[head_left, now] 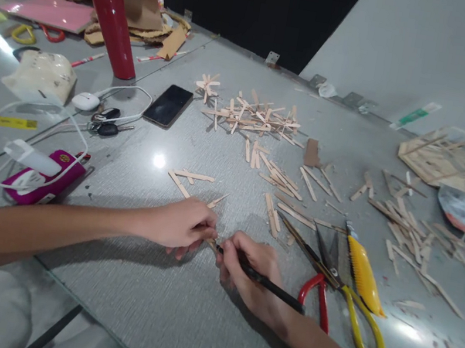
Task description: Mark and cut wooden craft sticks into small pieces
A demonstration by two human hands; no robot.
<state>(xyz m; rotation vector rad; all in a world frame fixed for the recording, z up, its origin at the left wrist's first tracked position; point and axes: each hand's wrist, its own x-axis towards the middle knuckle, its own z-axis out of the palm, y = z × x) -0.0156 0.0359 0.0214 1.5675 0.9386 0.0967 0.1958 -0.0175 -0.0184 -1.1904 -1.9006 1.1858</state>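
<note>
My left hand (pixel 184 226) is closed on a small wooden craft stick (pixel 212 244), most of it hidden by the fingers. My right hand (pixel 246 266) grips a black pen-shaped tool (pixel 273 288), its thin tip touching or very near the stick's end. Whether it is a pen or a blade I cannot tell. Just beyond my left hand lie several craft sticks (pixel 191 176) set at angles, partly covered by the hand. To the right of my right hand rest yellow-handled scissors (pixel 366 333), a red-handled cutting tool (pixel 323 302) and a yellow cutter (pixel 362 267).
Loose craft sticks (pixel 260 116) are heaped at the back, with more (pixel 410 230) on the right. A stick-built frame (pixel 429 153) stands far right. On the left are a red flask (pixel 110 23), a phone (pixel 168 105), keys (pixel 107 129) and a purple device (pixel 64 178) with a cable.
</note>
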